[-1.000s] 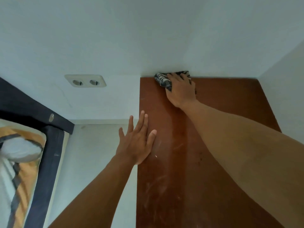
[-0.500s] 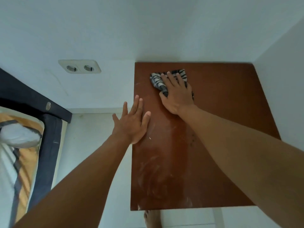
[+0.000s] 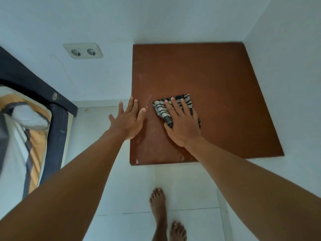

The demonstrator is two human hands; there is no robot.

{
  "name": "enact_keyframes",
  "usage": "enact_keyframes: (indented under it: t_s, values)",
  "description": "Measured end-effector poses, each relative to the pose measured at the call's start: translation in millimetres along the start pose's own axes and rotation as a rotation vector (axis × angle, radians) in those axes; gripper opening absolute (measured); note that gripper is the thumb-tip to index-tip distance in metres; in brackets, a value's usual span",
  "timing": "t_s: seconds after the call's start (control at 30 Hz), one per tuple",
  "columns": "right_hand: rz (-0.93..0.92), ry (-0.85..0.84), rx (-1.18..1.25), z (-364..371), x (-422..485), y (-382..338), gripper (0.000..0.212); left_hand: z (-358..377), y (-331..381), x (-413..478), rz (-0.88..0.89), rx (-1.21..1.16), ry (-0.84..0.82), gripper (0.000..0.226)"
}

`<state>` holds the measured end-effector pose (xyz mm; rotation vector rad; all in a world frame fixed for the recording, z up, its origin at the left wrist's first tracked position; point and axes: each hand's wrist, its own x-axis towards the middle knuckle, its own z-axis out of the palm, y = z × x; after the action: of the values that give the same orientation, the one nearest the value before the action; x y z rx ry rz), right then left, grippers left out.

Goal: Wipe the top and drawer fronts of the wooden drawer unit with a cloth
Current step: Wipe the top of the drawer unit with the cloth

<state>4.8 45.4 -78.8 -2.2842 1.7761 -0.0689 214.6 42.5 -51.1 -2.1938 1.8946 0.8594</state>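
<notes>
The brown wooden top of the drawer unit [image 3: 217, 80] fills the room's corner, seen from above. A striped black-and-white cloth [image 3: 162, 110] lies on its left half. My right hand [image 3: 182, 124] presses flat on the cloth, fingers spread and pointing toward the back wall. My left hand [image 3: 127, 120] rests open on the top's left edge, fingers apart, holding nothing. Pale dusty smears show near the front left of the top. The drawer fronts are hidden below the top.
White walls close in the unit at the back and right. A double wall socket [image 3: 83, 51] sits left of it. A dark-framed bed with an orange and white cover [image 3: 26, 136] stands at the left. My bare feet [image 3: 159, 209] stand on white floor tiles.
My right hand has dragged the cloth from the back left corner toward the front. The view has pulled back, so the whole top and my feet show. The left hand stays at the left edge.
</notes>
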Motion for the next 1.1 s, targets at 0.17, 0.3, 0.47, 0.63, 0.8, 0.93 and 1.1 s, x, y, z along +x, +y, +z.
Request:
enact_keyframes:
  t_s: [0.17,0.3,0.47,0.63,0.8,0.93,1.1]
  values:
    - [-0.028,0.027,-0.026,13.8,-74.4,-0.7,0.078,18.0,-8.3,-39.1,-0.035,-0.03,-0.032,0.074]
    - [-0.047,0.0,-0.026,16.1,-118.6,-2.8,0.08,30.1,-13.2,-64.3,-0.043,-0.034,-0.054,0.077]
    - [-0.061,0.026,-0.022,22.9,-164.2,-6.0,0.082,42.4,-14.5,-90.7,-0.046,-0.019,-0.08,0.079]
    - [-0.115,-0.004,-0.007,18.6,-192.1,-5.5,0.083,41.6,-21.2,-110.2,-0.04,0.008,-0.109,0.08]
    - [-0.355,-0.062,0.054,-4.4,-204.1,-2.9,0.076,10.3,-26.1,-113.7,-0.082,0.028,-0.091,0.082]
    - [-0.377,-0.001,0.127,-44.3,-154.0,-7.9,0.076,-34.0,-22.6,-97.8,-0.06,0.033,-0.042,0.077]
    - [-0.275,0.081,0.091,-88.9,-43.0,-28.7,0.072,-75.5,-28.4,-50.3,-0.015,0.064,0.002,0.07]
